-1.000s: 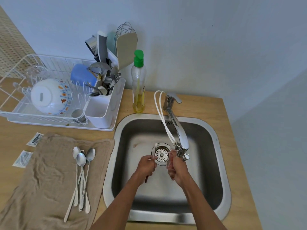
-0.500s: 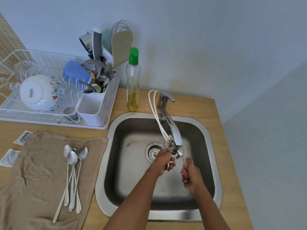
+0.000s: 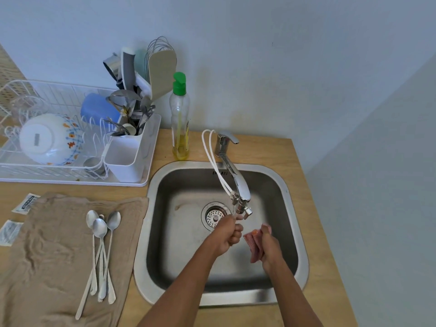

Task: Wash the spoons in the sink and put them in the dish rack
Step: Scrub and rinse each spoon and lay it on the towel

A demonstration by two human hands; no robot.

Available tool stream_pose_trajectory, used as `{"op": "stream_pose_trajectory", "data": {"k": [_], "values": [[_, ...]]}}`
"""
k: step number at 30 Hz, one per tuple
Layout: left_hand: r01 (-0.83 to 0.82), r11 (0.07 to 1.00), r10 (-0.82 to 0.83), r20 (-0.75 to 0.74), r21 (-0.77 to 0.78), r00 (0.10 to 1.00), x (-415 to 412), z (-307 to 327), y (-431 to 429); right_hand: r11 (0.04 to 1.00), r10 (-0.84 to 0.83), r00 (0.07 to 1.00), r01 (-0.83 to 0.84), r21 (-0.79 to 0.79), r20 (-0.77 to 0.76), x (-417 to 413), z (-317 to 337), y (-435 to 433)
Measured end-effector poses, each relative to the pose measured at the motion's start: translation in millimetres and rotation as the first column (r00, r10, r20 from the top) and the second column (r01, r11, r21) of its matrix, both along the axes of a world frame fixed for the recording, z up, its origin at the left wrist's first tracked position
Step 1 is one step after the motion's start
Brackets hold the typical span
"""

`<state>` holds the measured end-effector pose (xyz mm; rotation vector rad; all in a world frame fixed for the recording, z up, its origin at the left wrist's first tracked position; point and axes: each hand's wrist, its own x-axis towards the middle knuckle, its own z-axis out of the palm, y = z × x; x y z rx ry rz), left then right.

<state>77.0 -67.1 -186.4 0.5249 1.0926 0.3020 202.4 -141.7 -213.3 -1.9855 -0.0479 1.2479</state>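
Observation:
Several long-handled metal spoons lie side by side on a brown towel left of the steel sink. My left hand is a closed fist right under the tap's spout, gripping a thin spoon that the fingers mostly hide. Just to its right, over the basin, my right hand grips a pink mesh scrubber. The white wire dish rack stands at the back left, with a white cutlery holder at its right end.
In the rack sit an upturned patterned bowl, a blue cup, a glass and many utensils. A green-capped soap bottle stands behind the sink. Two small packets lie left of the towel. A grey wall runs along the counter's right edge.
My hands have separated: the right hand with the scrubber drew away to the right, while the left fist stayed under the spout. The view shifted slightly.

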Motion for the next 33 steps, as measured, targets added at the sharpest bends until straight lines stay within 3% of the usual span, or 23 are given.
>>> {"op": "stream_pose_trajectory", "data": {"k": [17, 19, 21, 25, 28, 33], "values": [[0.150, 0.978, -0.141, -0.066, 0.142, 0.988, -75, 37, -66, 0.997, -0.068, 0.994, 0.071, 0.033, -0.080, -7, -2, -10], [0.174, 0.968, -0.150, -0.136, 0.183, 0.979, -77, 38, -70, 0.997, -0.061, 0.994, 0.064, 0.033, -0.093, -9, -2, -11], [0.211, 0.931, -0.120, -0.297, 0.296, 0.947, -78, 35, -73, 0.997, -0.060, 0.993, 0.066, 0.048, -0.105, -11, -2, -12], [0.336, 0.784, 0.071, -0.614, 0.521, 0.786, -79, 24, -77, 0.995, -0.074, 0.992, 0.080, 0.053, -0.106, -13, 2, -13], [0.366, 0.729, 0.181, -0.679, 0.578, 0.712, -79, 21, -78, 0.996, -0.067, 0.993, 0.072, 0.052, -0.099, -13, 5, -16], [0.344, 0.688, 0.250, -0.654, 0.639, 0.714, -77, 18, -82, 0.998, -0.038, 0.996, 0.041, 0.038, -0.076, -13, 7, -19]]}}
